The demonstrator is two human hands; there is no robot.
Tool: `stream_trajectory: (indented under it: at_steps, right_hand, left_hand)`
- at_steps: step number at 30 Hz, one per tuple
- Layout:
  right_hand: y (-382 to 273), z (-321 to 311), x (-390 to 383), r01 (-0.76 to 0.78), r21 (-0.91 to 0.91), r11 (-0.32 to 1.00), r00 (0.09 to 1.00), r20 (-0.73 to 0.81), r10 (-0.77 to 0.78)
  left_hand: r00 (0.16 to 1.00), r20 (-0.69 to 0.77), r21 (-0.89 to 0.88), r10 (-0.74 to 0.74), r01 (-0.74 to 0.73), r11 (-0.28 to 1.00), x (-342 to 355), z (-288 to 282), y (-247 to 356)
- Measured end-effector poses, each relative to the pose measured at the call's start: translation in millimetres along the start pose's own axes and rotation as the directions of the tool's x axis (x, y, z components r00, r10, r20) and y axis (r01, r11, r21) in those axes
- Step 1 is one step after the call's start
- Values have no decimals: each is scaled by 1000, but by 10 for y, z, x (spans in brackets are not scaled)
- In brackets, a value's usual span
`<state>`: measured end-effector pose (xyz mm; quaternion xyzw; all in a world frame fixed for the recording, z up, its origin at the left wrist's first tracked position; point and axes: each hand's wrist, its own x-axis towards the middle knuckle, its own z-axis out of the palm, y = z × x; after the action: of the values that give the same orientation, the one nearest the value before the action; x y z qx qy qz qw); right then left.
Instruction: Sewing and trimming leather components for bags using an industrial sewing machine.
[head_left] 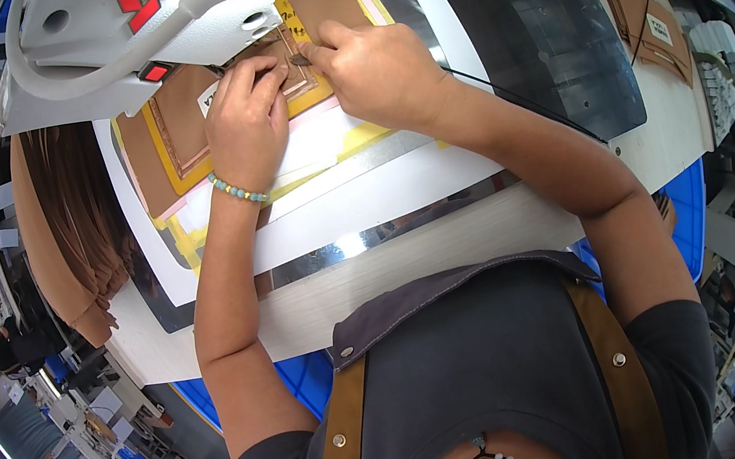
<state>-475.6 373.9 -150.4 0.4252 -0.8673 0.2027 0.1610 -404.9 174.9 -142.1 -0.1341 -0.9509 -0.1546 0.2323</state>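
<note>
My right hand (369, 70) pinches a small dark object (298, 59), too small to name, over a brown piece (290, 76) with a stitched-looking rectangular border in a yellow template (317, 94). My left hand (249, 119) rests beside it with fingers curled down on the work under the head of a white sewing machine (92, 38); what lies under those fingertips is hidden. The template lies on layered brown, pink and white sheets (148, 174) with yellow tape, on a dark-edged plate with a white surround (348, 190).
Brown strips (71, 224) hang in a pile at the left. Brown cut panels (648, 21) lie on the table (160, 357) at the right. Blue bins (694, 212) stand under the table edge. A person (3, 346) is among machines at the far left.
</note>
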Motion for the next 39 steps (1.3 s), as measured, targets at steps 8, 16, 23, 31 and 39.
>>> stream_trajectory:
  at_steps: [8,16,23,31,39]
  right_hand:
    - [-36,39,-23,-20,15,1000,998,-54,21]
    - [-22,65,-32,-20,80,997,994,-101,28]
    - [-62,63,-62,-59,129,990,991,-116,74]
    - [-38,63,-63,-56,147,988,985,-151,78]
    - [684,-510,160,-432,-11,902,869,-275,413]
  left_hand:
    - [1000,-3,3,12,-12,1000,0,2,-3]
    - [1000,-4,0,19,-19,1000,4,-3,5]
    - [997,-19,47,77,-76,996,3,10,-17]
    - [999,-12,0,45,-45,999,-1,16,-3]
    - [998,-11,24,65,-65,998,-4,19,-1]
